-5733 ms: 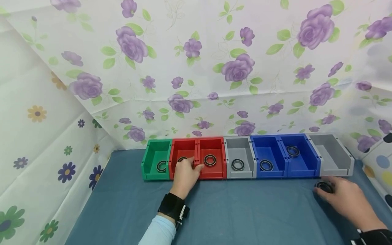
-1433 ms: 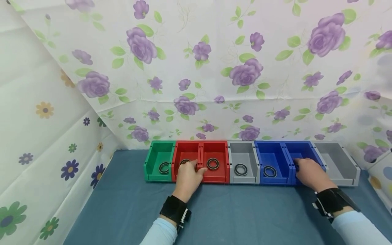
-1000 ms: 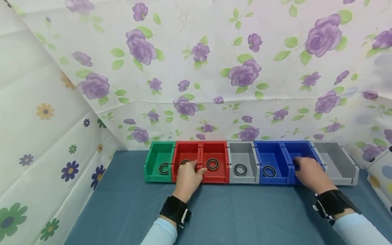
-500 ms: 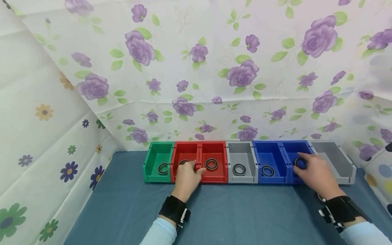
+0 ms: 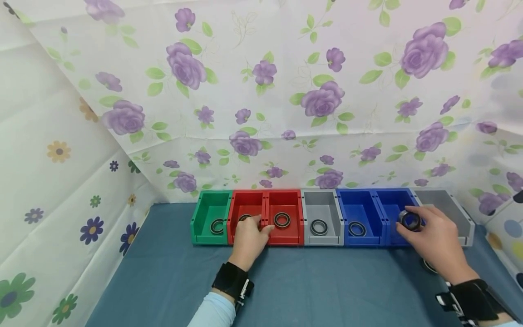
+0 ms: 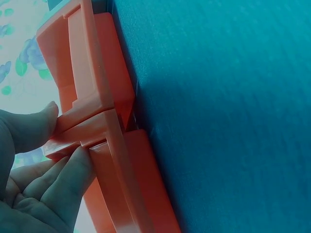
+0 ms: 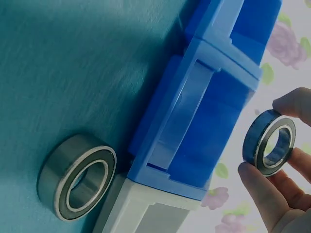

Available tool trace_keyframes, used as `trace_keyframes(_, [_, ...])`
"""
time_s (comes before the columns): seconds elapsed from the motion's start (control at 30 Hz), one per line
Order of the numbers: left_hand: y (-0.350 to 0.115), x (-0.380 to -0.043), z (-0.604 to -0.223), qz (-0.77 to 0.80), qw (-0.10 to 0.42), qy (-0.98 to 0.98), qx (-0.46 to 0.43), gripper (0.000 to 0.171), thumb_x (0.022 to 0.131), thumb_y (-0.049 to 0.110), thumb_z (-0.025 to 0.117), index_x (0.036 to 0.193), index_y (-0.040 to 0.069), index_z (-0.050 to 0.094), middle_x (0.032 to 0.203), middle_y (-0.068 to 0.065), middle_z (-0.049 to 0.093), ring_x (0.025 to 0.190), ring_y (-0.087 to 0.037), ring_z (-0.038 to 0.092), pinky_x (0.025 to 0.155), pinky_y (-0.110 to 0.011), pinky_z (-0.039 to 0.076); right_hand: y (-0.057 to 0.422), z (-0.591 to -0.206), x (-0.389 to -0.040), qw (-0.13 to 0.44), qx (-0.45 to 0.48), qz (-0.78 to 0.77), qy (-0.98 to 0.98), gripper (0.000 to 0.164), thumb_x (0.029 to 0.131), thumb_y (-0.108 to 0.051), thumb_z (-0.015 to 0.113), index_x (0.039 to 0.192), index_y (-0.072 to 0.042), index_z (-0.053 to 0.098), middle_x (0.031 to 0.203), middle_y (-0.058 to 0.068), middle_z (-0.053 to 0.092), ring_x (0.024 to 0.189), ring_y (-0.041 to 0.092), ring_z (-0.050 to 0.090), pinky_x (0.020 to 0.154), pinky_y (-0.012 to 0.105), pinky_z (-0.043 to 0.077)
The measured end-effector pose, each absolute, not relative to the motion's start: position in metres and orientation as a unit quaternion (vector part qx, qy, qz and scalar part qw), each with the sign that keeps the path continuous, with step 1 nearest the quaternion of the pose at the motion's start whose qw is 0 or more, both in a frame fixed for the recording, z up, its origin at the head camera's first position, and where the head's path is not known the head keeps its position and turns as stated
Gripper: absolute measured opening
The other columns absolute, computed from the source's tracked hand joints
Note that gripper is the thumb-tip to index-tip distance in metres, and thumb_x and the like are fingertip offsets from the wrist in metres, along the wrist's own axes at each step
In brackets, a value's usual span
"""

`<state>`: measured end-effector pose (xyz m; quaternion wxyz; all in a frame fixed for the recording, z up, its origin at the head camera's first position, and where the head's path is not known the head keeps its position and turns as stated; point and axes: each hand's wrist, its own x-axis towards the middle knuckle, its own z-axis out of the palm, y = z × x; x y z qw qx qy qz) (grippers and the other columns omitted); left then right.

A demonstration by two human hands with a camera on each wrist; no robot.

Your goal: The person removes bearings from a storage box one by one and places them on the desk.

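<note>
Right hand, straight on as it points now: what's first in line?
Likely the rightmost blue bin, met by the bearing that the right hand holds. Depth is unclear, so it might pass over instead.

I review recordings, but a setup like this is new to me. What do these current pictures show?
There is no robot here: a person works with two bare hands. The wide picture comes from a head-worn camera looking forward and down; the two close ones come from a camera on each wrist.

A blue-green cloth covers the surface. On it stands a row of seven bins: green, two red, gray, two blue, gray. At least five hold dark rings resembling bearings.

The left hand pinches the adjoining walls of the red bins. The right hand holds one ring between thumb and fingers; another ring lies on the cloth.
</note>
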<state>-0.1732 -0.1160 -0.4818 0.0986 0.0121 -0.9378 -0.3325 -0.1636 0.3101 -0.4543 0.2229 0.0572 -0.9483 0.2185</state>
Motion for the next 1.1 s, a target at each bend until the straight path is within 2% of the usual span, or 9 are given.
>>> trace_keyframes(0.1, [-0.116, -0.172, -0.482, -0.333, 0.1, -0.938, 0.013, 0.053, 0.081, 0.035, 0.071, 0.122, 0.003, 0.06, 0.098, -0.007, 0.065, 0.075, -0.01, 0.056, 0.067, -0.022, 0.049, 0.308, -0.452, -0.158, 0.237, 0.054, 0.227, -0.943, 0.052, 0.072, -0.03, 0.078, 0.117, -0.01, 0.062, 0.107, 0.011, 0.053, 0.077, 0.025, 0.061, 0.057, 0.033, 0.052])
trace_keyframes(0.27, [-0.116, -0.17, -0.482, -0.333, 0.099, -0.938, 0.016, 0.052, 0.082, 0.035, 0.071, 0.122, 0.003, 0.06, 0.099, -0.007, 0.065, 0.076, -0.011, 0.056, 0.067, -0.022, 0.049, 0.303, -0.447, -0.15, 0.263, 0.054, 0.248, -0.931, 0.053, 0.071, -0.029, 0.079, 0.118, -0.012, 0.062, 0.114, 0.012, 0.054, 0.092, 0.028, 0.057, 0.066, 0.037, 0.051])
trace_keyframes(0.37, [-0.116, -0.169, -0.483, -0.335, 0.099, -0.937, 0.015, 0.052, 0.082, 0.034, 0.071, 0.122, 0.003, 0.06, 0.098, -0.007, 0.065, 0.074, -0.011, 0.055, 0.065, -0.021, 0.049, 0.302, -0.444, -0.146, 0.28, 0.061, 0.26, -0.922, 0.054, 0.069, -0.028, 0.08, 0.118, -0.014, 0.063, 0.116, 0.01, 0.054, 0.096, 0.028, 0.056, 0.071, 0.021, 0.047])
trace_keyframes(0.43, [-0.116, -0.169, -0.483, -0.335, 0.098, -0.937, 0.016, 0.052, 0.082, 0.035, 0.071, 0.122, 0.003, 0.06, 0.099, -0.007, 0.065, 0.073, -0.011, 0.055, 0.065, -0.021, 0.048, 0.302, -0.444, -0.143, 0.29, 0.066, 0.26, -0.919, 0.054, 0.068, -0.028, 0.081, 0.117, -0.015, 0.063, 0.116, 0.009, 0.055, 0.097, 0.027, 0.056, 0.072, 0.009, 0.04])
trace_keyframes(0.53, [-0.116, -0.17, -0.484, -0.333, 0.097, -0.938, 0.017, 0.053, 0.082, 0.036, 0.07, 0.122, 0.004, 0.06, 0.099, -0.007, 0.065, 0.073, -0.01, 0.055, 0.065, -0.02, 0.048, 0.304, -0.446, -0.138, 0.295, 0.069, 0.263, -0.916, 0.054, 0.067, -0.027, 0.082, 0.117, -0.016, 0.064, 0.115, 0.009, 0.055, 0.097, 0.029, 0.056, 0.072, 0.001, 0.03])
trace_keyframes(0.77, [-0.115, -0.173, -0.481, -0.332, 0.107, -0.937, 0.014, 0.052, 0.082, 0.035, 0.071, 0.122, 0.004, 0.06, 0.095, -0.006, 0.065, 0.072, -0.01, 0.054, 0.063, -0.02, 0.048, 0.31, -0.457, -0.126, 0.292, 0.065, 0.259, -0.919, 0.054, 0.064, -0.025, 0.084, 0.114, -0.015, 0.065, 0.11, 0.008, 0.057, 0.09, 0.026, 0.057, 0.07, 0.001, 0.033])
trace_keyframes(0.87, [-0.115, -0.173, -0.481, -0.332, 0.105, -0.937, 0.014, 0.052, 0.082, 0.035, 0.071, 0.122, 0.004, 0.06, 0.097, -0.006, 0.065, 0.071, -0.01, 0.055, 0.064, -0.02, 0.048, 0.312, -0.465, -0.12, 0.281, 0.058, 0.25, -0.925, 0.054, 0.063, -0.024, 0.084, 0.113, -0.015, 0.065, 0.108, 0.008, 0.057, 0.088, 0.026, 0.058, 0.068, 0.004, 0.038])
trace_keyframes(0.97, [-0.115, -0.173, -0.482, -0.333, 0.101, -0.937, 0.014, 0.053, 0.082, 0.036, 0.07, 0.123, 0.004, 0.06, 0.098, -0.007, 0.065, 0.069, -0.009, 0.055, 0.063, -0.02, 0.048, 0.312, -0.474, -0.115, 0.265, 0.053, 0.244, -0.931, 0.053, 0.064, -0.023, 0.083, 0.113, -0.013, 0.064, 0.107, 0.008, 0.056, 0.084, 0.026, 0.06, 0.062, 0.016, 0.046])
trace_keyframes(1.1, [-0.116, -0.173, -0.481, -0.333, 0.097, -0.938, 0.015, 0.053, 0.083, 0.037, 0.069, 0.123, 0.004, 0.059, 0.094, -0.006, 0.065, 0.068, -0.008, 0.054, 0.061, -0.019, 0.047, 0.309, -0.484, -0.112, 0.244, 0.047, 0.24, -0.939, 0.052, 0.064, -0.022, 0.083, 0.112, -0.011, 0.064, 0.106, 0.009, 0.055, 0.081, 0.027, 0.06, 0.058, 0.032, 0.051])
